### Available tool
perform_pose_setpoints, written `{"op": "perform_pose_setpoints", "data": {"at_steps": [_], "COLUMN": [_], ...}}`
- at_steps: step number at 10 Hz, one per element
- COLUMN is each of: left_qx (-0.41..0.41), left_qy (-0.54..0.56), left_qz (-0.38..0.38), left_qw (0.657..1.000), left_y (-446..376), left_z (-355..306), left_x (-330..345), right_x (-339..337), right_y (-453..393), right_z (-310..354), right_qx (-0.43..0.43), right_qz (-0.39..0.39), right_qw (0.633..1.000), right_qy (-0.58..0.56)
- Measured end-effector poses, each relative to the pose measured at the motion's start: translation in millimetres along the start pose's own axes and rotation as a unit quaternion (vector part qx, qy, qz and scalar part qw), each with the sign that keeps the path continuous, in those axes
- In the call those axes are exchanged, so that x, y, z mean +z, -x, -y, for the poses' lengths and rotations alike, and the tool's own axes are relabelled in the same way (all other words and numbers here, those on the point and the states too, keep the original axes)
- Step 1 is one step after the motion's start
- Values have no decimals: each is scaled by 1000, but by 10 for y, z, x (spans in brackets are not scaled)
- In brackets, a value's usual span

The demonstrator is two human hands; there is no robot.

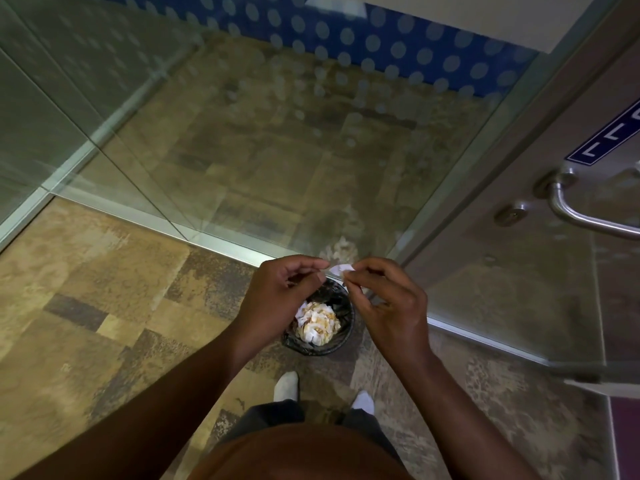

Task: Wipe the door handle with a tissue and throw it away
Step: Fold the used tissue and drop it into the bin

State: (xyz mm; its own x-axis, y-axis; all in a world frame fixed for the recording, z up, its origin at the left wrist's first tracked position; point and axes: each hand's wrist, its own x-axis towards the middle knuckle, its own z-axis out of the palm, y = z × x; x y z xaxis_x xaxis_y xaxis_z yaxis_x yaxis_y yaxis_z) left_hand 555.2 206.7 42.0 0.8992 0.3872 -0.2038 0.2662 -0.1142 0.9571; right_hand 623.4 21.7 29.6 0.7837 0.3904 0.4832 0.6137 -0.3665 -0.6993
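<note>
A small white tissue [340,270] is pinched between the fingertips of my left hand [277,299] and my right hand [391,306]. Both hands hover above a small round bin [343,308] lined with a black bag and filled with crumpled white and yellowish tissues. The bin stands on the carpet just in front of my feet. The metal door handle [581,216] is fixed to the glass door at the right, well away from both hands.
A glass wall with a metal floor rail [166,225] runs across ahead of me. The glass door [519,289] with a blue sign [609,140] stands at the right. Brown patterned carpet [86,306] covers the floor. My feet in white socks [287,386] are below the bin.
</note>
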Motion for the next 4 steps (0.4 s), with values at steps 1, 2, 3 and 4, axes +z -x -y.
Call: {"op": "perform_pose_setpoints", "data": {"at_steps": [1, 2, 3, 4], "left_qx": [-28, -43, -51, -58], "left_qy": [-26, -47, -60, -58], "left_qz": [-38, -61, -59, -64], "left_qw": [999, 996, 995, 995], "left_y": [-4, -9, 35, 43], "left_z": [94, 184, 276, 308], "left_x": [-69, -146, -224, -245], "right_x": [171, 405, 777, 942], "right_y": [56, 80, 108, 118], "right_z": [-95, -232, -435, -671], "right_qx": [16, 42, 90, 142], "right_qz": [-8, -5, 57, 122], "right_qw": [1000, 999, 994, 982], "right_qy": [-3, -9, -4, 30]}}
